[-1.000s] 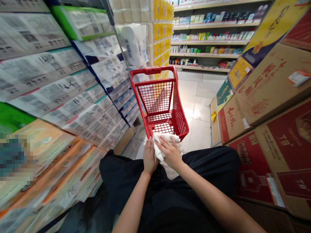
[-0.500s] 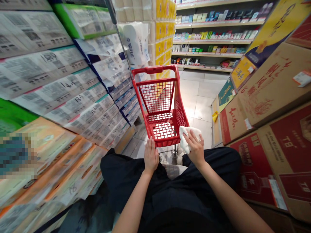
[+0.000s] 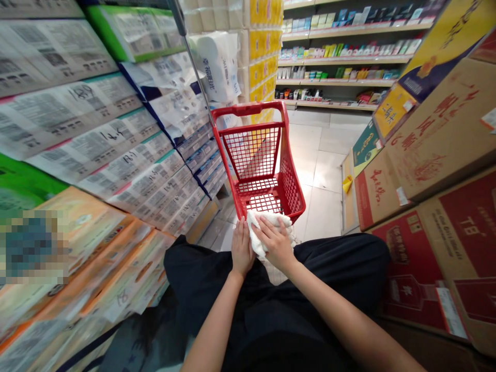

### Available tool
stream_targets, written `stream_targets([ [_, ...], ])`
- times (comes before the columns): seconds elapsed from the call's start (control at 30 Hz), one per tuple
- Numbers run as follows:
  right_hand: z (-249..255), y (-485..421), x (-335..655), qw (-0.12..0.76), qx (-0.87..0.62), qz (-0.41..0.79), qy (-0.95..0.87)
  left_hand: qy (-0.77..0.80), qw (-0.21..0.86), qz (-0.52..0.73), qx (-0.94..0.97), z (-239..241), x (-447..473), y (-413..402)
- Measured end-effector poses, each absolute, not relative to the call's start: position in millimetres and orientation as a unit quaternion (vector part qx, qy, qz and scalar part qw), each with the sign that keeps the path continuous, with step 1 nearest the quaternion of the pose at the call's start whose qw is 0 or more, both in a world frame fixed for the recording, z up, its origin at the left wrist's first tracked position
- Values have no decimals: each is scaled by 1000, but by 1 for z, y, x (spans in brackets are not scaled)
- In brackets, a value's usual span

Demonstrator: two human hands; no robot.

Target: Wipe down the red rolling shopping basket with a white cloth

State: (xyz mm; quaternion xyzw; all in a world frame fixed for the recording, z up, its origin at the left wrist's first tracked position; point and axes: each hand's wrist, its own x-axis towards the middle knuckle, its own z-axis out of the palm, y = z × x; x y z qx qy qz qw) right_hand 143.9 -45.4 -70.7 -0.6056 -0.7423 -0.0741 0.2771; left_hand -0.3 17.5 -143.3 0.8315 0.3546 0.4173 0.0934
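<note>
A small red shopping cart (image 3: 291, 182) with a lattice basket stands in front of my knees. My left hand (image 3: 242, 249) rests at the basket's near left corner, fingers straight and close together, with nothing seen in it. Under my right hand (image 3: 276, 242) is a white cloth (image 3: 258, 249), pressed against the near side of the basket. The fingers of that hand lie spread over the cloth, and the thumb is hidden. The cloth's left edge meets my left hand and covers part of the red rim.
Stacked tissue packs (image 3: 127, 137) line the left side, with orange packs (image 3: 112, 243) nearer me. Cardboard cartons (image 3: 430, 139) rise on the right. Shelves of small bottles and boxes (image 3: 341, 59) cross the back. A thin metal pole (image 3: 199, 77) stands by the cart's far left corner.
My right hand has moved the cloth leftward, from the basket's near right corner to the middle of its near side, beside my left hand. My left hand stays at the left corner.
</note>
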Motion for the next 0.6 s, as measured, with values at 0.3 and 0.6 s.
stream_targets([
  [0.3,-76,-80,247,284,-663,-138,-679,365,93,414,829,-140,4,15],
  [0.6,-73,-73,208,316,-708,-110,-622,363,90,421,826,-140,5,15],
])
